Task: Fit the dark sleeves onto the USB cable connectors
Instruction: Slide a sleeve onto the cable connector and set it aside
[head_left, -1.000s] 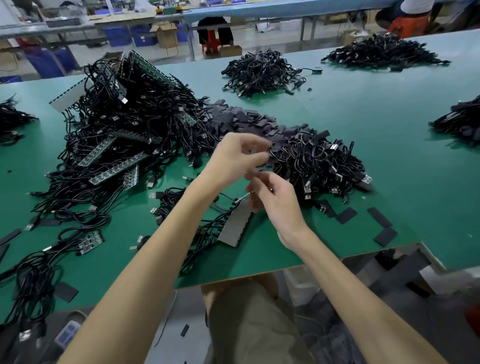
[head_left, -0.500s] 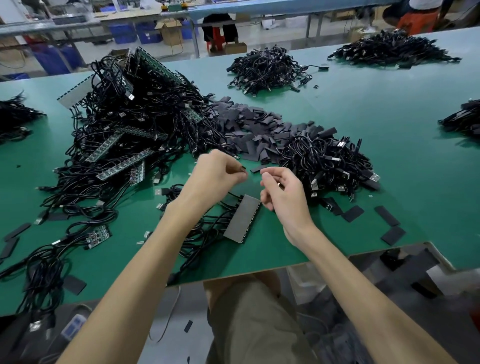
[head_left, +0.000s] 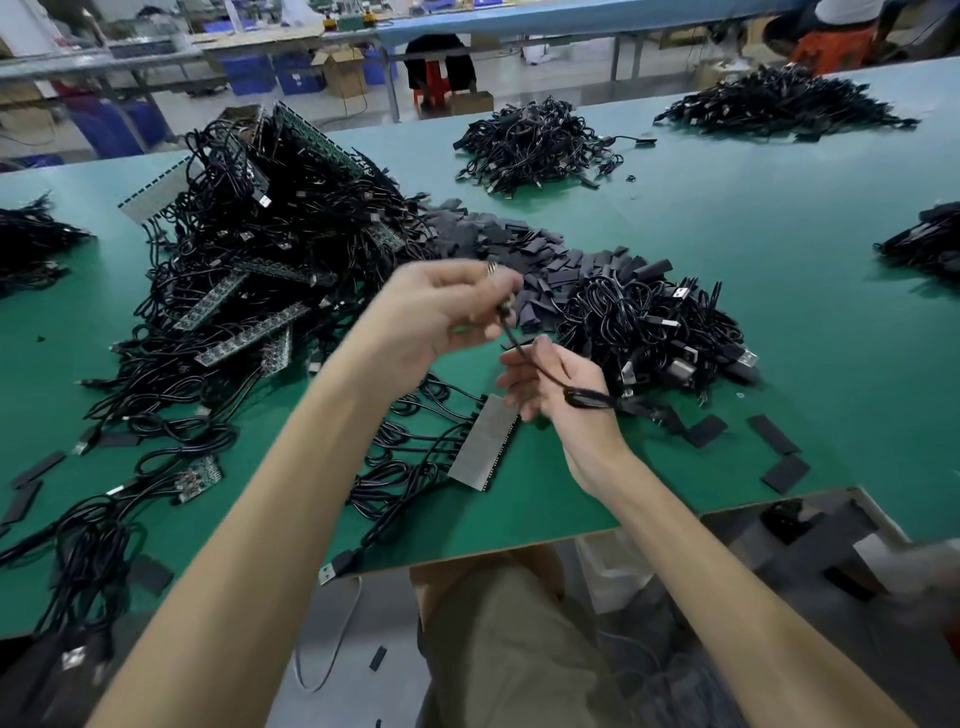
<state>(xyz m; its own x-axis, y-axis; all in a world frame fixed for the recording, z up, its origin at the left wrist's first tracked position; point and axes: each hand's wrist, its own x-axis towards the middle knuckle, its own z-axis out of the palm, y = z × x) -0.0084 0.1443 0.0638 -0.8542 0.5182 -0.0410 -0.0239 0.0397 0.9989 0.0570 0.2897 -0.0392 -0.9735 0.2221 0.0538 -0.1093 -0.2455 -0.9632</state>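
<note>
One head view. USB cable (head_left: 511, 335) stretched between both hands above green table (head_left: 805, 291). Upper end pinched by left hand (head_left: 441, 312), blurred; lower run pinched by right hand (head_left: 550, 384). Long axis slants up-left. Dark sleeves (head_left: 524, 244) heaped just beyond left hand, nearer it.

Cable (head_left: 511, 338) end motion-blurred in the grip of the left hand (head_left: 431, 312); right-edge cable pile (head_left: 924, 241) partly in view.
</note>
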